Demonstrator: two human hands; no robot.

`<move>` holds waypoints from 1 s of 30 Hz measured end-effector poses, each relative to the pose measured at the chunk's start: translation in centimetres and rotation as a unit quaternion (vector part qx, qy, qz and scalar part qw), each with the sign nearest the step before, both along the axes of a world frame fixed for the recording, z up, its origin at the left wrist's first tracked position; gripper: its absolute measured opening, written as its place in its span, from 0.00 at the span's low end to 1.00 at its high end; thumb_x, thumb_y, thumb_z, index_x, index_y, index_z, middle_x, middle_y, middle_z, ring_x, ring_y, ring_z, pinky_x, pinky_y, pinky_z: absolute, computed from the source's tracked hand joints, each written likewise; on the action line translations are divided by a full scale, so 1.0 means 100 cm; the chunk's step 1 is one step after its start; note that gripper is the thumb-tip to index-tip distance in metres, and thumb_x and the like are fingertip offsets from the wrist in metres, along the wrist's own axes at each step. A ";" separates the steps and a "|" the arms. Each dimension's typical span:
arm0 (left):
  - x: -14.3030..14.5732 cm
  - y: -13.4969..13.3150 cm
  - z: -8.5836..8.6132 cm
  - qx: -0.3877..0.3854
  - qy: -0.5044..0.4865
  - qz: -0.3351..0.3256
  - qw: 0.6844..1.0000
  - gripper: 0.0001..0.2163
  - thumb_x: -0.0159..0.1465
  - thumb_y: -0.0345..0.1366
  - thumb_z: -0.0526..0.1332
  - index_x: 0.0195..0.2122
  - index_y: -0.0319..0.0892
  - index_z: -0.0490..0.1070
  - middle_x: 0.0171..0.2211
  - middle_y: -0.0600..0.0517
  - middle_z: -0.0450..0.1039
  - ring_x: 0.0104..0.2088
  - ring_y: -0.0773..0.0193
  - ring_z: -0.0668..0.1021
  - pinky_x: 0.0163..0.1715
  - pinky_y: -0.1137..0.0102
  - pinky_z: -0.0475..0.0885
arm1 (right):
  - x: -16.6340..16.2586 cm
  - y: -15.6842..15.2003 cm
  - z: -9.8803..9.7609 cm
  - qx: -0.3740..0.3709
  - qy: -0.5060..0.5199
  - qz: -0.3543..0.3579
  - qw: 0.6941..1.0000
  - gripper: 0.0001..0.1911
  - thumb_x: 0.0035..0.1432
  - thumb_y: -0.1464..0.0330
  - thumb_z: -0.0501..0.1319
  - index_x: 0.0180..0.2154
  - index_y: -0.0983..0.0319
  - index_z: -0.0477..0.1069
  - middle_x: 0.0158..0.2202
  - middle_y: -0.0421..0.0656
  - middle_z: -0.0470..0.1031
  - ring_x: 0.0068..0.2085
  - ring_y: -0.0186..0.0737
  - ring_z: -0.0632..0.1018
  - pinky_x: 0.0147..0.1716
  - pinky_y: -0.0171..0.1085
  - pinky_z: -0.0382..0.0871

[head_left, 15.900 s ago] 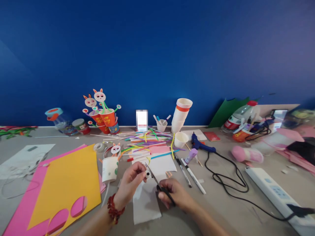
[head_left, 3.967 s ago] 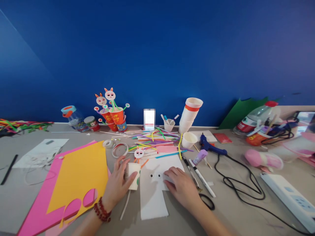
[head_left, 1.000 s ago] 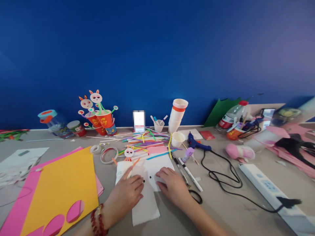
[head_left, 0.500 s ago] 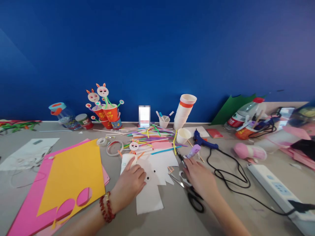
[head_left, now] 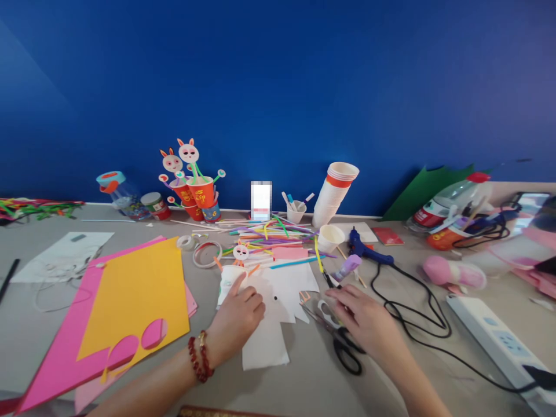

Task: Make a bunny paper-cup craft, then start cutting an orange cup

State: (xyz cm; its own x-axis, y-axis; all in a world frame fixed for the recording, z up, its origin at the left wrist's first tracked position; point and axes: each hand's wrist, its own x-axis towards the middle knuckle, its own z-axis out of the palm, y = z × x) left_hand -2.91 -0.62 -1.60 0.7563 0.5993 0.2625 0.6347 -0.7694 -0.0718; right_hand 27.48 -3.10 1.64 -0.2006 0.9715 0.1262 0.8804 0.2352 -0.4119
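My left hand point(head_left: 241, 313) is closed at the side of a small white paper cup point(head_left: 227, 279), its index finger at the rim. A rabbit-face cutout point(head_left: 240, 252) and orange strips stand up from this cup. My right hand point(head_left: 362, 315) holds nothing; its fingers reach out over the table beside a black pen point(head_left: 332, 282). Just left of and partly under that hand lie black-handled scissors point(head_left: 345, 350) and white paper scraps with round holes point(head_left: 326, 310). White paper sheets point(head_left: 266, 347) lie between my hands, with a small black dot point(head_left: 275, 298) on them.
Behind are drinking straws point(head_left: 278, 231), a leaning cup stack point(head_left: 334, 194) and rabbit-topped red cups point(head_left: 202, 192). A blue glue gun point(head_left: 369, 252) trails its black cord to the power strip point(head_left: 495, 341) at right. Yellow paper point(head_left: 139, 295) over pink sheets lies left.
The view has turned slightly left. My right hand's fingers have stretched out and show more of the pen and paper scraps. My left hand stays at the cup.
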 end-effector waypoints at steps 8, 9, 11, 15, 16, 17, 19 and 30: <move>-0.005 -0.001 0.022 -0.043 -0.074 0.034 0.996 0.04 0.68 0.33 0.59 0.41 0.43 0.73 0.36 0.52 0.76 0.43 0.60 0.75 0.66 0.47 0.49 | 0.004 0.000 0.007 -0.148 0.455 -0.126 0.869 0.17 0.55 0.56 0.60 0.36 0.62 0.77 0.24 0.41 0.71 0.23 0.38 0.70 0.22 0.36 0.65; -0.006 0.000 0.025 -0.044 -0.085 0.037 0.995 0.05 0.68 0.32 0.58 0.41 0.43 0.74 0.37 0.53 0.76 0.43 0.60 0.75 0.66 0.48 0.49 | 0.005 0.000 0.008 -0.143 0.491 -0.136 0.848 0.18 0.53 0.56 0.63 0.37 0.63 0.77 0.26 0.42 0.72 0.24 0.38 0.71 0.23 0.36 0.66; -0.009 0.000 0.030 -0.052 -0.099 0.040 0.993 0.06 0.68 0.31 0.58 0.42 0.44 0.74 0.37 0.53 0.76 0.42 0.61 0.75 0.67 0.48 0.49 | 0.006 -0.004 0.011 -0.123 0.515 -0.136 0.838 0.19 0.50 0.56 0.67 0.39 0.63 0.77 0.29 0.44 0.74 0.26 0.38 0.72 0.24 0.36 0.68; -0.009 0.000 0.033 -0.068 -0.073 0.037 0.994 0.06 0.67 0.32 0.60 0.44 0.44 0.73 0.40 0.53 0.76 0.45 0.60 0.75 0.68 0.47 0.46 | -0.005 -0.019 0.013 -0.052 0.476 -0.143 0.866 0.17 0.52 0.54 0.69 0.34 0.60 0.73 0.25 0.38 0.68 0.23 0.33 0.67 0.20 0.31 0.63; -0.008 0.000 0.032 -0.071 -0.058 0.035 0.995 0.06 0.66 0.33 0.60 0.44 0.44 0.72 0.41 0.52 0.76 0.46 0.59 0.75 0.68 0.47 0.45 | -0.009 -0.022 0.013 -0.045 0.471 -0.140 0.870 0.17 0.55 0.53 0.67 0.32 0.60 0.71 0.23 0.37 0.66 0.22 0.31 0.65 0.19 0.30 0.60; -0.007 0.000 0.031 -0.073 -0.041 0.033 0.996 0.07 0.66 0.34 0.61 0.44 0.43 0.72 0.41 0.52 0.75 0.47 0.58 0.74 0.68 0.46 0.44 | -0.014 -0.024 0.013 -0.049 0.469 -0.133 0.872 0.18 0.57 0.52 0.65 0.31 0.60 0.70 0.21 0.35 0.64 0.20 0.30 0.63 0.18 0.29 0.57; -0.004 0.000 0.028 -0.076 -0.013 0.030 0.997 0.07 0.65 0.35 0.62 0.44 0.43 0.71 0.41 0.51 0.75 0.48 0.57 0.74 0.67 0.46 0.43 | -0.025 -0.026 0.014 -0.091 0.469 -0.109 0.872 0.21 0.60 0.49 0.61 0.31 0.60 0.68 0.18 0.34 0.62 0.18 0.30 0.61 0.16 0.29 0.54; 0.009 -0.017 0.044 -0.159 -0.131 -0.007 0.978 0.10 0.69 0.43 0.58 0.44 0.43 0.71 0.39 0.52 0.76 0.43 0.59 0.76 0.64 0.52 0.54 | -0.076 -0.011 0.008 -0.221 0.511 0.008 0.831 0.23 0.59 0.48 0.61 0.29 0.62 0.68 0.20 0.37 0.71 0.19 0.29 0.66 0.19 0.29 0.59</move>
